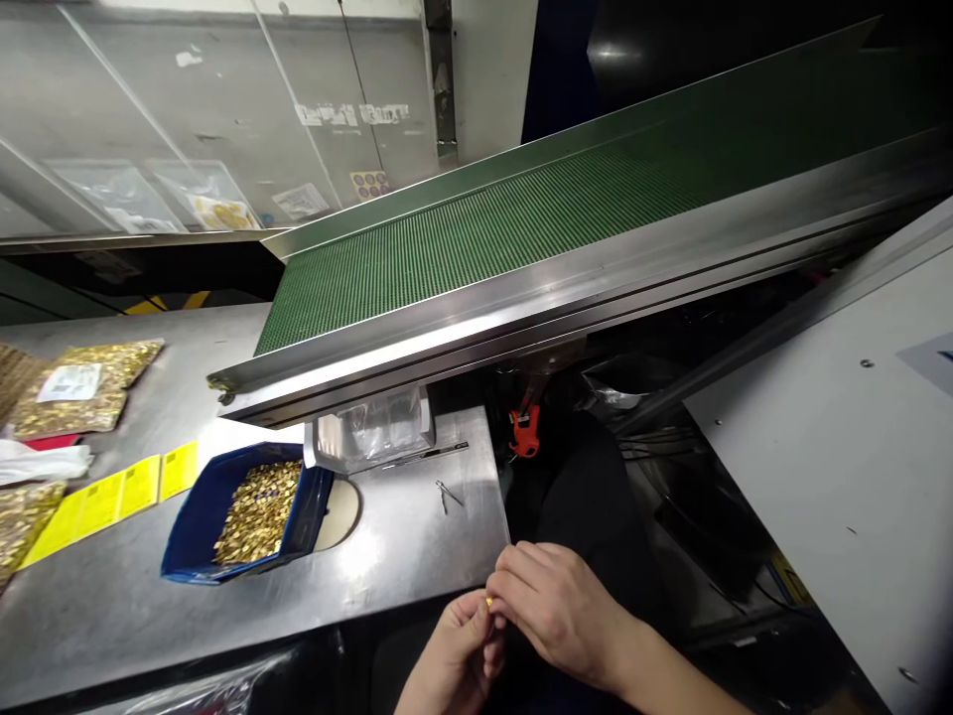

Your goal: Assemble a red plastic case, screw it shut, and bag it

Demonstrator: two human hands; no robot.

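Observation:
My left hand (463,645) is closed in a pinch at the bottom centre, just off the table's front corner. A tiny gold-coloured piece (489,602) shows at its thumb tip, and its exact kind is too small to tell. My right hand (549,604) meets the left from the right side, with its fingers curled and pressed against the same piece. Most of those fingertips are hidden. To the left on the metal table stands a blue bin (190,531) with many small gold-coloured metal pieces (258,511) in it.
A green conveyor belt (439,243) with metal sides slopes up rightward. Beneath it sit a clear plastic bin (372,434), thin tweezers-like tool (428,456) and small pliers-like tool (448,495). Bagged gold pieces (93,387) and yellow labels (119,492) lie left. An orange-handled tool (525,433) hangs beyond the table edge.

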